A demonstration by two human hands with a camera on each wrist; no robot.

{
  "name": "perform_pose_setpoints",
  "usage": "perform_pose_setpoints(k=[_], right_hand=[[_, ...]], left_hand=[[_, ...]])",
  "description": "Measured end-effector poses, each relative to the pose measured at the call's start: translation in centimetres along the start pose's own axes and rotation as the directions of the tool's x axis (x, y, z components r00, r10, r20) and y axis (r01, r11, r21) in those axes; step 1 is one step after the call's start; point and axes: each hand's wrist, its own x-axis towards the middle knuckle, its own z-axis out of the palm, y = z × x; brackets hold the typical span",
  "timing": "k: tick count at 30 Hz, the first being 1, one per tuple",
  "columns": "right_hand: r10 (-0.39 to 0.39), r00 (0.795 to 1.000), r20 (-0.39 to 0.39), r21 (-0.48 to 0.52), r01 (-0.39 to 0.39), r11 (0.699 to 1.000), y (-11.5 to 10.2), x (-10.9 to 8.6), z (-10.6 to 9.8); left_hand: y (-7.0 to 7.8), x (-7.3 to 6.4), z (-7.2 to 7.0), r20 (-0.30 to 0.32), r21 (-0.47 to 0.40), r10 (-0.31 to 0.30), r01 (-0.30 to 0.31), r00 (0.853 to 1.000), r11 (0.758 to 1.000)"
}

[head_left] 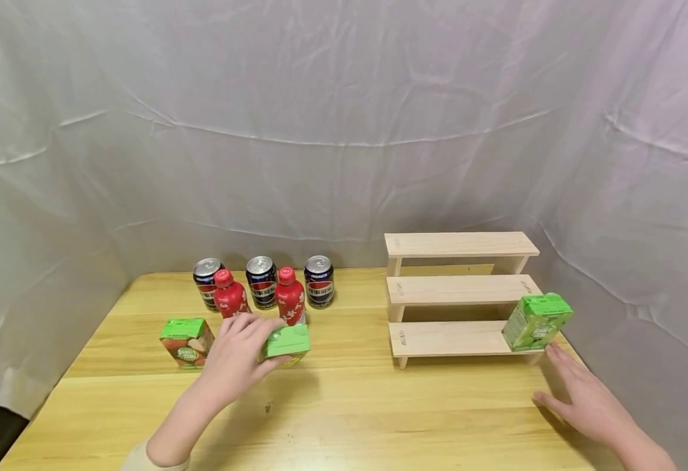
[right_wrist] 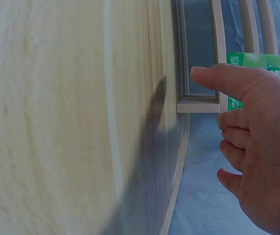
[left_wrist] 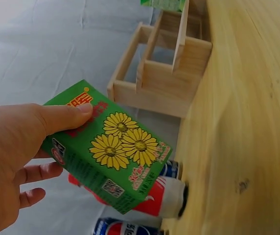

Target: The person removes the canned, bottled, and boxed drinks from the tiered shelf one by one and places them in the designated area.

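My left hand [head_left: 239, 356] grips a green drink carton [head_left: 289, 340], the thumb on one broad side. In the left wrist view that carton [left_wrist: 125, 142] shows yellow flowers and is held tilted, apart from the tabletop. Just behind it stand two red bottles [head_left: 290, 297]. A red-and-green carton [head_left: 186, 343] is on the table left of this hand. At the right, my right hand [head_left: 585, 399] has its fingers extended and holds nothing. Its fingertips are close to a light-green carton [head_left: 535, 324] on the lowest step of a wooden rack [head_left: 450, 339]; contact is unclear.
Several dark blue cans [head_left: 319, 282] stand in a row behind the bottles. The three-step rack's upper boards [head_left: 461, 244] rise toward the back. Grey cloth [head_left: 344, 183] hangs behind and along both sides of the wooden table [head_left: 349, 418].
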Motion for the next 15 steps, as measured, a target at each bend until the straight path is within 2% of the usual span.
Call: perform_pose_setpoints(k=[5, 9, 15], right_hand=[[0.002, 1.0, 0.008, 0.001, -0.002, 1.0, 0.0, 0.0, 0.0], [0.008, 1.0, 0.02, 0.008, -0.008, 1.0, 0.0, -0.1, 0.0], [0.011, 1.0, 0.018, 0.009, -0.011, 1.0, 0.0, -0.1, 0.0]], left_hand=[[-0.8, -0.7, 0.3, 0.078, 0.028, -0.021, 0.019, 0.997, 0.999], [-1.3, -1.0, 0.3, 0.139, 0.048, -0.058, 0.052, 0.989, 0.997], [-2.2, -1.3, 0.4, 0.187, 0.058, -0.104, 0.094, 0.977, 0.994]])
